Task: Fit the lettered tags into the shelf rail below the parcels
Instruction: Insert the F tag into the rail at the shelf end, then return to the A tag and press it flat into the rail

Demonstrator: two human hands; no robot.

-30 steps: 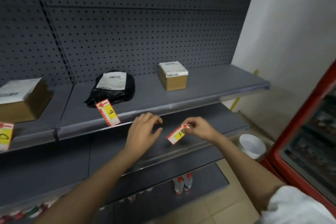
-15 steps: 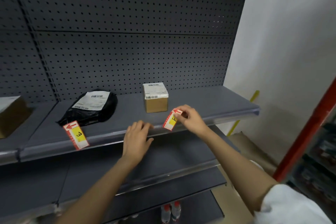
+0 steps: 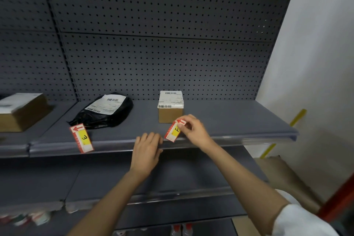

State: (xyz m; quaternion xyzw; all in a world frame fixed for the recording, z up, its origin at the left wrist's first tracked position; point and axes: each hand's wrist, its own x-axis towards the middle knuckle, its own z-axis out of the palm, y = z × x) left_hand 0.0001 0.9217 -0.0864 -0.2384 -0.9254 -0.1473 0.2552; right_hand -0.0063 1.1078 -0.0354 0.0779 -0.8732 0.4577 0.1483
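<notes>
Right hand: pinches the F tag by its top corner, tilted, lower edge at the shelf rail, just below the small box, likely to slot it in.
Left hand: fingers loosely spread, holding nothing, resting on the rail beside the tag, probably steadying.
E tag: sits in the rail under the black parcel, marking it.

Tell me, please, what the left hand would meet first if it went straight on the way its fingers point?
Probably the shelf rail: the left hand points up and away, fingertips already at its front edge. Beyond lies bare shelf, though depth is unclear.
</notes>
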